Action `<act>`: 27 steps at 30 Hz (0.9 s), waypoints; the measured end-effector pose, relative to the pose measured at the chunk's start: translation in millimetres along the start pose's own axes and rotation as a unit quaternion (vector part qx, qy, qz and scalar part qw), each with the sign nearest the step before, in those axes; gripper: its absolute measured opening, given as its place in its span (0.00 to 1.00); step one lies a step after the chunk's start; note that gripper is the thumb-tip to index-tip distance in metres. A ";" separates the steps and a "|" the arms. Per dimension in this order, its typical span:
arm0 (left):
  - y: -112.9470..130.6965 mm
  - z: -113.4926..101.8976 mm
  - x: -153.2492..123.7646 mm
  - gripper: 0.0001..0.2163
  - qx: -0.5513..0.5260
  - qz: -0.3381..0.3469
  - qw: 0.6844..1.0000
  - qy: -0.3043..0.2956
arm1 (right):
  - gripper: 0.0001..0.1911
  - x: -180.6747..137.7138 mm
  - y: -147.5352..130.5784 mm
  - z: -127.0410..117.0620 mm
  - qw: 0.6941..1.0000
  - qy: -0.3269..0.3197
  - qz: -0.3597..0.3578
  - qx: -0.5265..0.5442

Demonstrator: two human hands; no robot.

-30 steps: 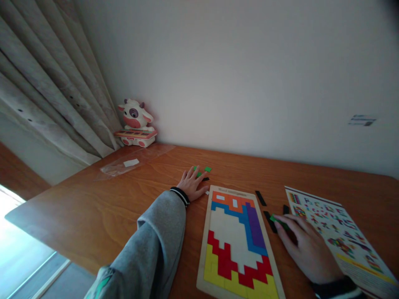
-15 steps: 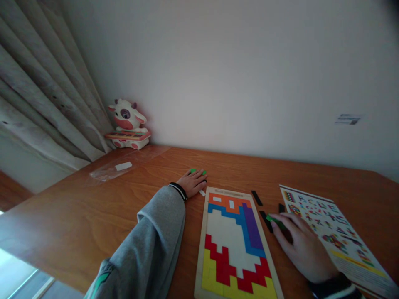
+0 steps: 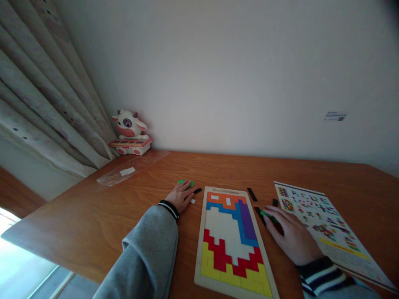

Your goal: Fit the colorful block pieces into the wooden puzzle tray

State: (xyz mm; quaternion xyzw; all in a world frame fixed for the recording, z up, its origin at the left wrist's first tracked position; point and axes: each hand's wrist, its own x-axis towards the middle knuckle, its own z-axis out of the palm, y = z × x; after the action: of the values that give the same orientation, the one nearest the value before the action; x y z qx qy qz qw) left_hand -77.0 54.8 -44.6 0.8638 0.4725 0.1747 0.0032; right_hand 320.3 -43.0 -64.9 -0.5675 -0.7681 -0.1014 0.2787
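A wooden puzzle board (image 3: 199, 265) lies in front of me, partly filled with orange, blue, purple, red and yellow pieces; its middle shows bare wood. Left of its top corner, my left hand (image 3: 180, 197) rests with fingers stretched over green pieces (image 3: 191, 183), which it partly hides. A black piece (image 3: 198, 191) and a small white piece (image 3: 193, 201) lie by its fingers. Beside the board's right edge, my right hand (image 3: 294, 236) pinches a green puzzle piece (image 3: 268, 216) between thumb and fingers. Close to that hand are several black pieces (image 3: 252, 194).
A printed pattern sheet (image 3: 330, 220) lies on the table (image 3: 149, 187) at the right, partly behind my right hand. Clear plastic wrap (image 3: 110, 178) with a white label lies at the left. A cow toy with a keyboard (image 3: 131, 133) stands by the curtain (image 3: 46, 95) and wall.
My left hand has slid left and towards me, away from the board's corner, and the green pieces under it have shifted too. My right hand keeps its pinch. The view has turned slightly.
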 end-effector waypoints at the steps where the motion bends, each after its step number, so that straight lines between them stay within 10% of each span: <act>1: 1.8 -0.8 -4.1 0.16 -0.006 0.004 1.000 0.005 | 0.17 -0.1 -0.1 0.1 1.000 0.001 -0.003 0.004; 27: 21.3 -7.4 -27.3 0.11 -0.055 -0.065 0.991 0.105 | 0.16 2.0 -2.0 -3.9 0.998 0.002 0.044 0.039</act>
State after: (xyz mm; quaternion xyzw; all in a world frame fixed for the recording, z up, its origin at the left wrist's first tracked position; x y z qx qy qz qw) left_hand -75.4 19.5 -42.1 0.8066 0.5154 0.2892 0.0123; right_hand 319.3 -43.8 -60.2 -0.5897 -0.7449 -0.0603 0.3062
